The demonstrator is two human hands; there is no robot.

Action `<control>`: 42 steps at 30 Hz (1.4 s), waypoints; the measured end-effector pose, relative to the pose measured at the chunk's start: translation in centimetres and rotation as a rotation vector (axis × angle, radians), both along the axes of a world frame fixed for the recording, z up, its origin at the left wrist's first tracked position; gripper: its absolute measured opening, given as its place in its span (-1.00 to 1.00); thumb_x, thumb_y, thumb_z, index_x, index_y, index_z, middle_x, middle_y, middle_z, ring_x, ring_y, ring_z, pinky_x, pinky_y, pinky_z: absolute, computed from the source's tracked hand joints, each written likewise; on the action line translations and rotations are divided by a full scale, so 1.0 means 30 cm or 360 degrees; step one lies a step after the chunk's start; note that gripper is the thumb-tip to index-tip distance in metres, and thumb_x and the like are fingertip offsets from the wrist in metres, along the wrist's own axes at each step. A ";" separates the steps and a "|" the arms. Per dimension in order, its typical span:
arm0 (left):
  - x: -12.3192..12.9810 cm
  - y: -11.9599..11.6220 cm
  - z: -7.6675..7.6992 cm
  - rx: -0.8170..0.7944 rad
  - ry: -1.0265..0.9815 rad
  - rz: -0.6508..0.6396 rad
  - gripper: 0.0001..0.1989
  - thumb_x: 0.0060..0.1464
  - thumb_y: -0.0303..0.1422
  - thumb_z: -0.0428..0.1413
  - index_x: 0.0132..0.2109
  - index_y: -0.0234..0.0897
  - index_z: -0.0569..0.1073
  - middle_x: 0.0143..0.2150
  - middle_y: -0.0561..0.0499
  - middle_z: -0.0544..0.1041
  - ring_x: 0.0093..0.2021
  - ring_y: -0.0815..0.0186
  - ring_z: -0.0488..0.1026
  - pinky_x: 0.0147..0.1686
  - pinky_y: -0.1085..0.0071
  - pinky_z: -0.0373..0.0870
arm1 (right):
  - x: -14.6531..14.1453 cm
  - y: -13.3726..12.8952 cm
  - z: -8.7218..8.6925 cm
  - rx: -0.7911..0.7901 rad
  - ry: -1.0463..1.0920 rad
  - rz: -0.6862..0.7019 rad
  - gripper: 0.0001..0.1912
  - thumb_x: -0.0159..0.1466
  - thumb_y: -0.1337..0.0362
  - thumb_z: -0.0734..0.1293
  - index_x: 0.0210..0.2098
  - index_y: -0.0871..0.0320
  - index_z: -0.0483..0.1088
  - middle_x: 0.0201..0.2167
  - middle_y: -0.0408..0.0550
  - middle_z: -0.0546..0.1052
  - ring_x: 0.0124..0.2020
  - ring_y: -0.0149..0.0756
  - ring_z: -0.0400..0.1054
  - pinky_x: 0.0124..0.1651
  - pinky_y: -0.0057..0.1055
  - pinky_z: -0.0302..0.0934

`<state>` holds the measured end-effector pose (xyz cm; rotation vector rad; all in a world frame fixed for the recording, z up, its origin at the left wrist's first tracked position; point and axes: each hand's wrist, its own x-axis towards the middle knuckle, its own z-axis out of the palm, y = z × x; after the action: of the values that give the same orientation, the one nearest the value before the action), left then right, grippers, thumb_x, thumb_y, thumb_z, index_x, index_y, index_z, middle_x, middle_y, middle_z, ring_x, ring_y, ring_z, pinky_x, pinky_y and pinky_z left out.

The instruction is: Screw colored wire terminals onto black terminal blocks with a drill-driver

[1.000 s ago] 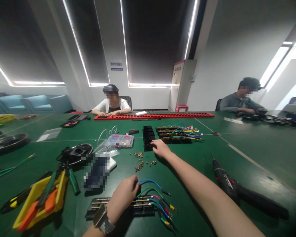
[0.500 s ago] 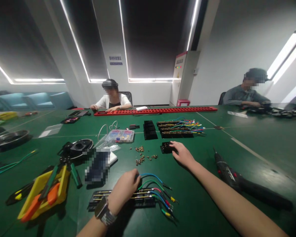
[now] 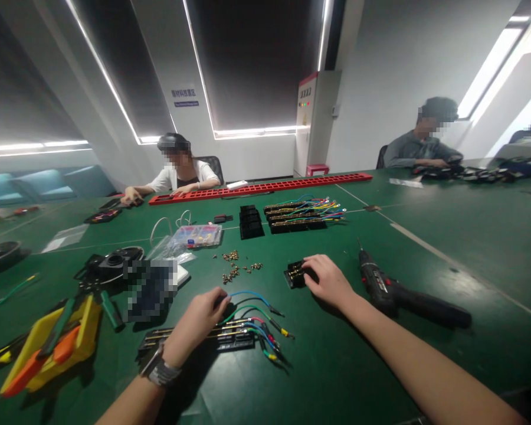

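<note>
My left hand (image 3: 199, 323) is closed in a pinch above the front black terminal strip (image 3: 234, 341), which carries brass rods and several coloured wires at its right end. A blue wire (image 3: 250, 293) arcs rightward from its fingertips to a dark sleeved end. Farther to the right, my right hand (image 3: 328, 280) is closed on a short black terminal block (image 3: 293, 276), the fingers covering its right side. Between the hands and a little beyond lie loose brass screws (image 3: 231, 274) in small heaps.
A cordless screwdriver (image 3: 380, 286) lies right of my right hand. Wired strips (image 3: 296, 221) and bare black blocks (image 3: 250, 223) stand farther back. At left are a yellow tray (image 3: 86, 336) with pliers, a phone (image 3: 153, 292) and a parts box (image 3: 199, 236). Two co-workers sit opposite.
The view has swung, so most things sit farther left. The black block under my right hand is turned and drawn nearer, away from the wired strips. My left hand keeps its pinch.
</note>
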<state>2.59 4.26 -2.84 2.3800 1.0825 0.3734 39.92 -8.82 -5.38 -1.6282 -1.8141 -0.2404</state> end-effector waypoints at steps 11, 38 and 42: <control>0.018 -0.029 0.010 -0.1423 -0.0984 0.0026 -0.61 0.13 -0.11 0.37 -0.14 -0.30 0.45 -0.33 0.07 0.53 -0.38 0.39 0.53 -0.28 0.42 0.49 | -0.172 -0.045 0.044 -0.0083 0.0130 0.0441 -0.72 0.40 0.24 0.33 0.08 0.07 0.51 0.05 0.10 0.63 0.14 0.03 0.45 0.37 0.12 0.13; 0.156 -0.090 0.099 0.0363 -0.0336 -0.0332 -0.32 0.24 -0.16 0.26 0.39 -0.22 0.25 0.40 -0.28 0.35 0.41 -0.04 0.30 0.39 -0.04 0.25 | -0.249 -0.065 0.002 -0.0459 0.1420 0.0480 -0.79 0.31 0.21 0.49 -0.08 0.08 0.56 -0.17 -0.06 0.69 -0.13 -0.17 0.60 -0.02 -0.22 0.48; 0.289 -0.128 0.136 0.0634 0.0072 -0.0701 -0.61 0.34 -0.30 0.19 0.26 -0.23 0.44 0.16 -0.19 0.56 0.16 0.02 0.48 0.21 0.07 0.39 | -0.240 -0.062 0.001 -0.0335 0.1447 0.0447 -0.77 0.30 0.19 0.51 -0.07 0.06 0.54 -0.16 -0.07 0.67 -0.10 -0.17 0.58 0.05 -0.17 0.47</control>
<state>11.28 0.43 1.26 2.8980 0.5034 0.4047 32.72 -10.70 -5.35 -1.2604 -1.3262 0.7273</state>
